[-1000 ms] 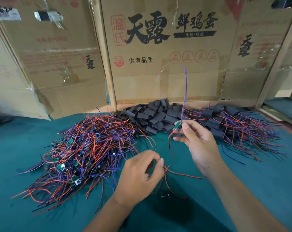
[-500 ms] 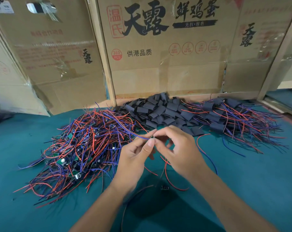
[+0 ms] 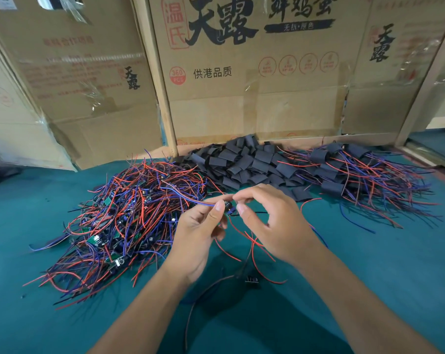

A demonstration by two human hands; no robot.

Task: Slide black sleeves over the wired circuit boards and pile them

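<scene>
The far cardboard box [image 3: 254, 80] reads "天露" and "供港品质". Left hand [image 3: 203, 233] and right hand [image 3: 272, 221] both pinch a wired circuit board [image 3: 228, 206] above the table [image 3: 395, 264], near the black sleeves [image 3: 249, 162].

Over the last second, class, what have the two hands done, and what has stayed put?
The right hand brought its wired board down from upright to meet the left hand; both now pinch it, wires trailing left. The sleeve pile, bare-board pile and finished pile stayed put.
</scene>
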